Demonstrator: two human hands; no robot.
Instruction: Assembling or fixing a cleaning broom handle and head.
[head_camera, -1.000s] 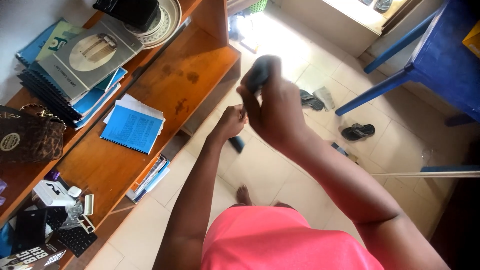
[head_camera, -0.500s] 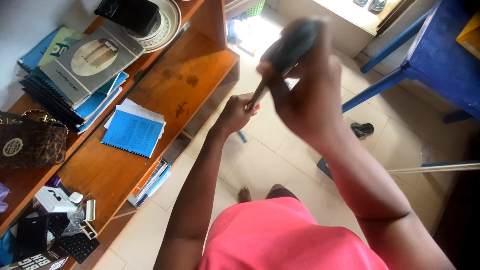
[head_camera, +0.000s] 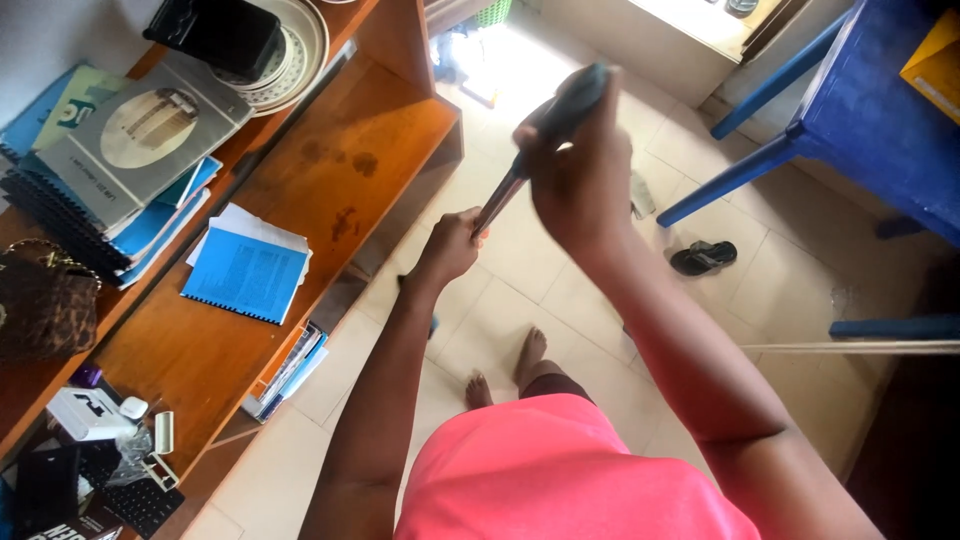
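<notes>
My right hand (head_camera: 580, 175) is raised in front of me and closed around the dark handle of a slim dark tool with a thin shaft (head_camera: 535, 150). The shaft slants down and left to my left hand (head_camera: 452, 245), whose fingers pinch its lower tip. Both hands hover above the tiled floor, just right of the wooden shelf (head_camera: 330, 180). What kind of tool it is I cannot tell. My bare feet (head_camera: 505, 370) show on the tiles below.
The wooden shelf at left carries a blue booklet (head_camera: 245, 275), a stack of books (head_camera: 120, 165), a plate (head_camera: 290, 45), a brown bag (head_camera: 45, 300) and small gadgets. A blue chair (head_camera: 850, 110) stands at the right. A dark sandal (head_camera: 703, 257) lies on the floor.
My right hand has lifted away from the left, and the slim tool now stretches out between them. The left hand stayed low at the tool's tip. My view has shifted slightly.
</notes>
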